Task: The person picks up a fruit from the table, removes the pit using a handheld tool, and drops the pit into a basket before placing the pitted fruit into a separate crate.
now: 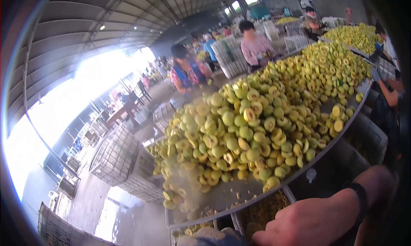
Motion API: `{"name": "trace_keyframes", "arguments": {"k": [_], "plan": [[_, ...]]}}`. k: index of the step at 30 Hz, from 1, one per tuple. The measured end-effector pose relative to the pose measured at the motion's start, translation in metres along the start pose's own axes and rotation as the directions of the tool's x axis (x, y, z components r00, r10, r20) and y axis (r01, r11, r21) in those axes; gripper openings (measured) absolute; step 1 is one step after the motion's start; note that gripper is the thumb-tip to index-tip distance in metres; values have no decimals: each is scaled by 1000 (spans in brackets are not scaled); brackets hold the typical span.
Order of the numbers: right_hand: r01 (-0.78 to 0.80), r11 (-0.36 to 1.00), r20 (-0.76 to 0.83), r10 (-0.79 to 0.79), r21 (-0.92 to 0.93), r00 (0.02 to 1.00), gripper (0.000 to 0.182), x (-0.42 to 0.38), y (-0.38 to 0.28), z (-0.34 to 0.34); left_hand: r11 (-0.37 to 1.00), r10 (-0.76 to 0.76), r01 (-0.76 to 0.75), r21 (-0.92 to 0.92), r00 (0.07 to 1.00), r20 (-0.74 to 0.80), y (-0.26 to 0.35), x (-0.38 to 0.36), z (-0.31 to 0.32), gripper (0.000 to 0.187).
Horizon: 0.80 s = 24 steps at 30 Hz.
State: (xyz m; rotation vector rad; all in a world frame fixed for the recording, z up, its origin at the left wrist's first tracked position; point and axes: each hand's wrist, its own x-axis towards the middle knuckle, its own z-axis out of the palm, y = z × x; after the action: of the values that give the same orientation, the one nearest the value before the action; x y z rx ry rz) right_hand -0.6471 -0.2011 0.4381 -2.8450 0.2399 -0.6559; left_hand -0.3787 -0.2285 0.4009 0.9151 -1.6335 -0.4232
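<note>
My right hand (pixel 302 222), bare with a dark band (pixel 361 196) at the wrist, is at the bottom right, below the table edge. Its fingers are curled closed; whatever they hold is hidden. My left hand (pixel 209 237), in a greyish glove, shows only in part at the bottom edge, its fingers mostly out of view. Both hands are over crates under the table rim. Just beyond them, a large heap of halved green-yellow fruits (pixel 244 130) with brown stone hollows lies on the metal table (pixel 239 192).
A crate of brownish pieces (pixel 265 207) stands under the table edge. Stacked wire-like crates (pixel 117 156) stand to the left. Across the table are two people (pixel 254 49) (pixel 186 70); another person's gloved hand (pixel 375 74) is at the far right. A second fruit heap (pixel 353 37) lies behind.
</note>
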Motion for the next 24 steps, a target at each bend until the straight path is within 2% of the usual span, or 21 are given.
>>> {"name": "trace_keyframes", "arguments": {"k": [3,5,9,11,13,16,19,22,24], "plan": [[156,981,-137,-172,-118,976,11,9,-7,-18,1000,-21,22,13,999,-30,6,0,-12,43],[199,957,-220,-245,-211,944,10,14,-12,-24,999,-29,30,14,999,-43,12,-3,-19,42],[179,947,-339,-266,-267,903,9,18,-19,-14,1000,-30,30,6,998,-63,20,-10,-27,41],[180,948,-344,-267,-264,900,10,17,-23,-12,1000,-19,18,-12,997,-76,24,-17,-26,40],[170,941,-277,-253,-293,927,11,15,-25,-16,999,-14,10,-41,996,-88,26,-21,-25,39],[138,952,-102,-171,-274,980,18,7,-19,-21,993,-10,-2,-122,995,-98,28,-27,-18,38],[9,958,-66,-29,-286,997,16,-3,-6,-17,969,-44,6,-246,988,-149,31,-47,7,38],[-195,969,-226,157,-155,961,24,-31,26,26,895,-146,-18,-445,932,-331,32,-59,40,37],[-371,923,-253,385,103,887,25,-45,48,56,903,-178,-20,-429,893,-415,24,-63,51,36]]}}
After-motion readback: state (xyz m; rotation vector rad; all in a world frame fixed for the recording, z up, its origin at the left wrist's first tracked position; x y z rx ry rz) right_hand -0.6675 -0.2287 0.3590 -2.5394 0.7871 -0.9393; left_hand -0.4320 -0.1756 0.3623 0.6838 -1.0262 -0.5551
